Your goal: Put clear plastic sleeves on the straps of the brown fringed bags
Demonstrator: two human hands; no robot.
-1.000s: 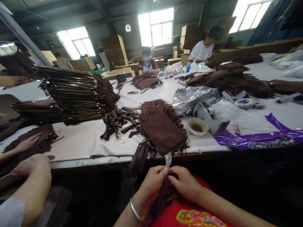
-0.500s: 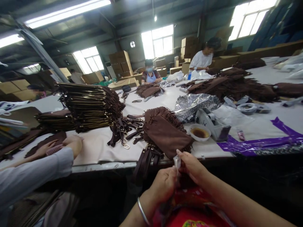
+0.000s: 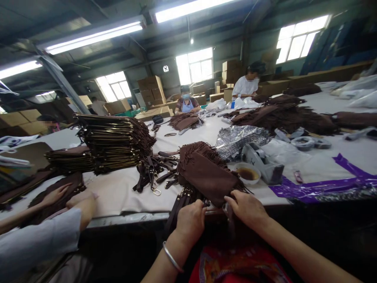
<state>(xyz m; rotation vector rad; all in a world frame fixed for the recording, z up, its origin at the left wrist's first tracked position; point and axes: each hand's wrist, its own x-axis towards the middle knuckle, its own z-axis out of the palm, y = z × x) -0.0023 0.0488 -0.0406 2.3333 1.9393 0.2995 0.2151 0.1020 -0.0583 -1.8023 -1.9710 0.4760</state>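
A brown fringed pouch (image 3: 206,177) lies on a pile of similar ones at the front of the table. My left hand (image 3: 191,220), with a silver bangle at the wrist, is closed at the pouch's lower edge, beside dark straps (image 3: 176,208); what its fingers grip is too small to make out. At the pouch's near right corner is my right hand (image 3: 247,206), its thumb and fingers on the corner. A bit of clear plastic (image 3: 228,214) hangs below that hand.
Left stands a tall stack of pouches (image 3: 113,139), with a co-worker's hands (image 3: 81,204) near it. Straps with clasps (image 3: 151,173) lie mid-table. Right are a bowl of brown liquid (image 3: 248,173), a grey dispenser (image 3: 265,165) and purple tape (image 3: 318,186). Two people sit beyond.
My hands have moved apart, the left one leftward and the right one onto the pouch's corner. The clear plastic between them now hangs under my right hand. The co-worker's hands have shifted slightly.
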